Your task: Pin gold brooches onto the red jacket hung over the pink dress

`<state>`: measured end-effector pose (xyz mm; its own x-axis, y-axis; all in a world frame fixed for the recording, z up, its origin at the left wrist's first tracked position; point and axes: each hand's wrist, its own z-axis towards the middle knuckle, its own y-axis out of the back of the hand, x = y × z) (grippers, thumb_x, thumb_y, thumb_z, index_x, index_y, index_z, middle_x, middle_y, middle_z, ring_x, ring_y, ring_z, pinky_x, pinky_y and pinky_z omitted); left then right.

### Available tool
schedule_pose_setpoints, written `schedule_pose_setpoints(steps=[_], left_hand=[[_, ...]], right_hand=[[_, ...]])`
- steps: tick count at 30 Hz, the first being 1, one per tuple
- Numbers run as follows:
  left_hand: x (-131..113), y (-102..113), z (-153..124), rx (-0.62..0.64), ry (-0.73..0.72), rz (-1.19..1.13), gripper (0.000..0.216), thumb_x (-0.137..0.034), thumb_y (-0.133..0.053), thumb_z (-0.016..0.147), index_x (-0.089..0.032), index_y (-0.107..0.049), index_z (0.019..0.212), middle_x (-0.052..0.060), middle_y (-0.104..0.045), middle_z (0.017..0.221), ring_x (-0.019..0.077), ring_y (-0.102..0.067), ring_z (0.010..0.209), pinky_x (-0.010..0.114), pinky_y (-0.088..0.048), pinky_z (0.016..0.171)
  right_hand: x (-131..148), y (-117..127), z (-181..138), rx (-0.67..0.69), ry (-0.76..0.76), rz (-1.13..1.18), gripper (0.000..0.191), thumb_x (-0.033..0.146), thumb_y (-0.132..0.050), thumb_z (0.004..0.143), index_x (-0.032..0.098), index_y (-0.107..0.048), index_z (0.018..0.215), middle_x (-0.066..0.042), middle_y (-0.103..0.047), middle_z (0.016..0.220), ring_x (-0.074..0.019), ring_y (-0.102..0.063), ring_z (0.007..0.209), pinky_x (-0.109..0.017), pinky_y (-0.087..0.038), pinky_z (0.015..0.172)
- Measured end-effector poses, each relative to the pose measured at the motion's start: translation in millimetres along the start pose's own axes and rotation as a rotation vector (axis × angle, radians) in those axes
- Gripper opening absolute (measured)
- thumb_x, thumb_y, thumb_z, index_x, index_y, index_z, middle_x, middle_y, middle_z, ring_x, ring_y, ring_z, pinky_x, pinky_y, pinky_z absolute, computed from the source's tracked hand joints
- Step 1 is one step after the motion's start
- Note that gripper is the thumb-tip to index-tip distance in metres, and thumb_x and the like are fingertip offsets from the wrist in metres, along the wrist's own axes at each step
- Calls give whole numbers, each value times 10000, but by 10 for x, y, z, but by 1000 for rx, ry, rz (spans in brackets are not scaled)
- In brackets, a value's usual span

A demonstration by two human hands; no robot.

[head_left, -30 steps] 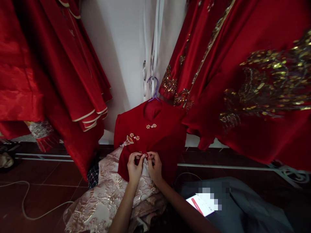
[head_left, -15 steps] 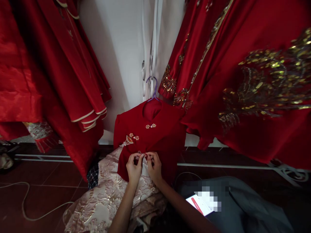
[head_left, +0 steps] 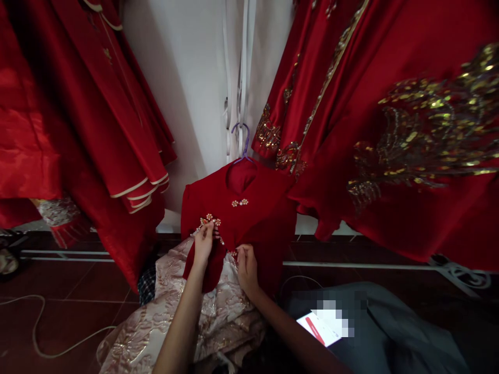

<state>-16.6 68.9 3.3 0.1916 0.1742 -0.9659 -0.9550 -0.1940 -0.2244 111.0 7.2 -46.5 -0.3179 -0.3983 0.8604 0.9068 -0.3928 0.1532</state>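
A red short-sleeved top (head_left: pixel 268 208) hangs on a purple hanger (head_left: pixel 245 144) in front of me. Pearl-and-gold flower fastenings run down its front, one beaded clasp (head_left: pixel 239 203) below the neckline. At the upper left of the chest, the fingers of my left hand (head_left: pixel 203 245) are closed at a beaded ornament (head_left: pixel 210 218) and partly cover it. Lower down, my right hand (head_left: pixel 247 267) pinches the front edge of the top beside a small beaded fastening (head_left: pixel 233 254). The front parts below, over a pale pink brocade cloth (head_left: pixel 167 306).
Red garments (head_left: pixel 128 140) hang at the left, and gold-sequined red ones (head_left: pixel 436 130) at the right. A lit phone (head_left: pixel 322 330) lies on dark grey cloth (head_left: pixel 390 317). A white rail (head_left: pixel 351 266) and a cable (head_left: pixel 37 332) are near the floor.
My left hand has left the lower fastening and moved up and left to the beaded ornament. My right hand stays at the lower front edge. The view has shifted slightly.
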Motion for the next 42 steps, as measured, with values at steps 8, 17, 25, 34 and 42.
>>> schedule_pose_setpoints(steps=[8, 17, 25, 34, 42], left_hand=[[22, -121, 94, -45, 109, -290, 340, -409, -684, 661, -138, -634, 861, 66, -664, 892, 119, -618, 766, 224, -472, 690], [-25, -204, 147, -242, 92, -202, 261, -332, -691, 609, -113, -670, 750, 62, -690, 816, 138, -625, 734, 238, -472, 683], [-110, -213, 17, -60, 177, -235, 329, -424, -662, 665, -141, -663, 834, 46, -686, 805, 124, -619, 671, 227, -463, 615], [-608, -508, 209, 292, -515, 494, 240, -371, -581, 789, -202, -626, 954, 20, -624, 899, 130, -579, 824, 238, -444, 773], [-943, -656, 428, 364, -935, 1164, 189, -365, -509, 844, -202, -598, 882, 72, -535, 942, 198, -503, 915, 316, -450, 762]], right_hand=[[14, -5, 16, -8, 32, -7, 220, 316, -349, 916, 186, -520, 868, -17, -542, 772, -142, -521, 723, -267, -420, 698], [-11, -2, -1, -3, 26, -14, 218, 317, -352, 913, 188, -520, 862, -28, -564, 792, -150, -540, 762, -272, -417, 715], [-8, -3, 13, 3, 20, -14, 224, 326, -350, 913, 190, -517, 852, -24, -562, 787, -151, -541, 762, -274, -418, 722], [-30, -12, 10, -1, 26, -12, 220, 327, -361, 906, 193, -526, 848, -24, -560, 778, -155, -535, 753, -278, -416, 718], [-1, -3, 19, -1, 5, 5, 230, 337, -365, 900, 193, -534, 842, -25, -566, 775, -155, -530, 743, -283, -412, 711]])
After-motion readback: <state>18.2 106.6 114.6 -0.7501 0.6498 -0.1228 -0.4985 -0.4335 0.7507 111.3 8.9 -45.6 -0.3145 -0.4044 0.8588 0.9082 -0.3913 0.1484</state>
